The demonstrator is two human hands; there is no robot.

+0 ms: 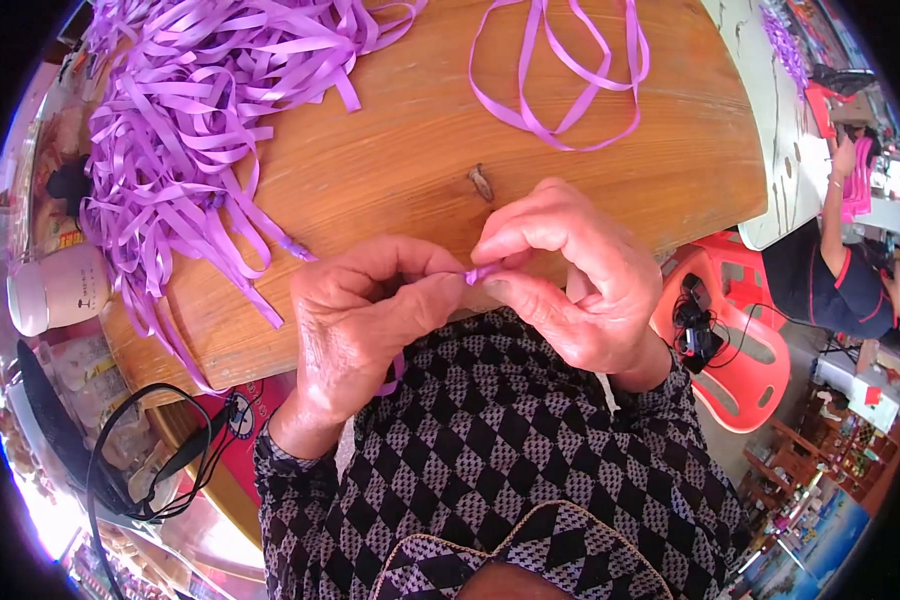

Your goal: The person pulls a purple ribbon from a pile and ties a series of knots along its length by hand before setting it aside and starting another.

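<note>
Between my two hands, just past the table's near edge, is a short stretch of purple ribbon (pixel 478 273) that looks knotted or folded. My left hand (pixel 375 310) pinches it from the left with thumb and forefinger. From the right, my right hand (pixel 575 275) pinches the same ribbon, its fingertips almost meeting the left ones. Part of a purple strand shows below my left wrist. A big heap of purple ribbons (pixel 195 110) covers the table's left side, some with small knots. Farther off lie loose loops of purple ribbon (pixel 560 130).
The wooden table (pixel 390 170) has a dark knot mark near its middle. At left stands a white jar (pixel 62 288), with black cables (pixel 160 400) below it. A red plastic chair (pixel 740 370) bearing a black cabled device is at right. Another person (pixel 835 270) is beside a white table (pixel 795 180).
</note>
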